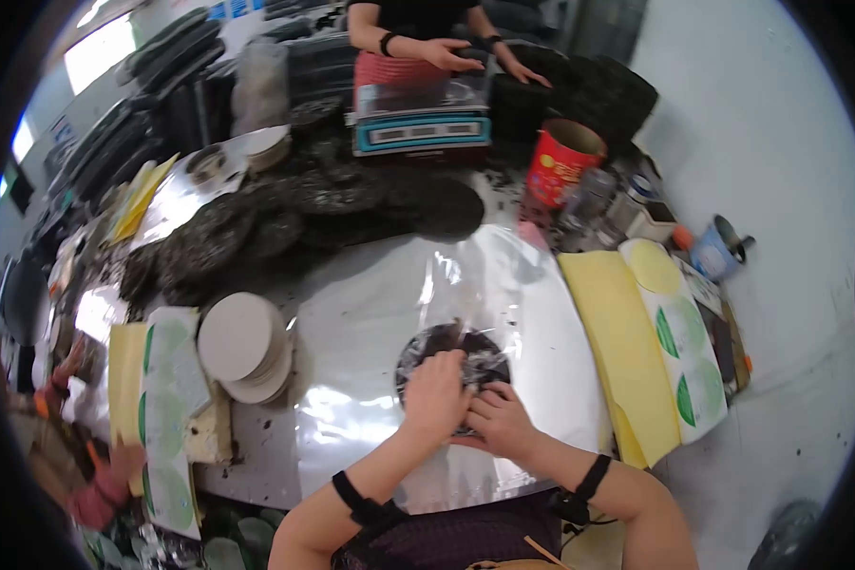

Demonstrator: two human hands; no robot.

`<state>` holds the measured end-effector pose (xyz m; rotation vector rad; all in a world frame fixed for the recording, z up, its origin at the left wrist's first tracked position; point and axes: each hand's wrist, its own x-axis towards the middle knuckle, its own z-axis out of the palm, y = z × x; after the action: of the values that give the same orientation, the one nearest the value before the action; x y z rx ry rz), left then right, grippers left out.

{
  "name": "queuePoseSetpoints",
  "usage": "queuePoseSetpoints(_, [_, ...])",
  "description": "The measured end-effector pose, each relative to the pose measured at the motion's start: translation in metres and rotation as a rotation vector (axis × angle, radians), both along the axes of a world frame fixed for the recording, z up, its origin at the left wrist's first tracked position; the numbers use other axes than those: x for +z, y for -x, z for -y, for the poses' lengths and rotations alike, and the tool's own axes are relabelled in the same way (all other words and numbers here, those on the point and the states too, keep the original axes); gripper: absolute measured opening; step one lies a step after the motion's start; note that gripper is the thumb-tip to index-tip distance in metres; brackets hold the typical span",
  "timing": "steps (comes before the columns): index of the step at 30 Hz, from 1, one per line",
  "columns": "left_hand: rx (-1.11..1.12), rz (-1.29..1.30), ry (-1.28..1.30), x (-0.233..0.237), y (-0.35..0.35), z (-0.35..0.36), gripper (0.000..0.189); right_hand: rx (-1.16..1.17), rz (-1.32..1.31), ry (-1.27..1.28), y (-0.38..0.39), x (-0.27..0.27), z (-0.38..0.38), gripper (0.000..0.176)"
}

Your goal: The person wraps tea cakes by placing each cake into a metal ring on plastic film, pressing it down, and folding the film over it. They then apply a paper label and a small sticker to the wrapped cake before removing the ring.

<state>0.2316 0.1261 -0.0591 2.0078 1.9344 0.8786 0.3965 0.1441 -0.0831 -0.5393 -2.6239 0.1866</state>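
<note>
A round dark disc (434,340) wrapped in clear plastic lies on the shiny metal table (351,294), near its front edge. My left hand (437,394) rests over the disc's middle, its fingers bent together on the crumpled plastic. Close beside it on the right, my right hand (501,418) has its curled fingers pressed on the wrap at the disc's lower right edge. The fingertips of both hands nearly meet. Loose clear film spreads out beyond the disc. Both wrists wear black straps.
Round pale discs (242,337) are stacked at left. Yellow and green-white sheets (636,351) lie right, others (166,408) left. Dark round cakes (323,195) line the back, near a red tub (562,161) and a scale (423,133). A person (413,47) stands opposite; another person's hand (126,461) shows left.
</note>
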Motion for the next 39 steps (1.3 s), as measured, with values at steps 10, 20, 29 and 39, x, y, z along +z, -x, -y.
queuePoseSetpoints(10, [-0.070,-0.226,0.146,-0.014,0.013,-0.002,0.080,-0.165,-0.956,1.551,0.042,0.040,-0.093,0.088])
queuePoseSetpoints(20, [0.165,1.010,-0.078,-0.025,0.012,0.004,0.079,0.121,-0.154,0.728,0.039,0.005,-0.073,0.032])
queuePoseSetpoints(29, [-0.128,-0.028,0.009,-0.012,0.012,-0.003,0.070,-0.108,-0.590,0.340,0.004,0.073,-0.041,0.021])
queuePoseSetpoints(39, [-0.136,-0.092,0.100,-0.015,0.011,0.001,0.069,-1.327,-0.083,-0.207,-0.247,-0.022,-0.126,0.039])
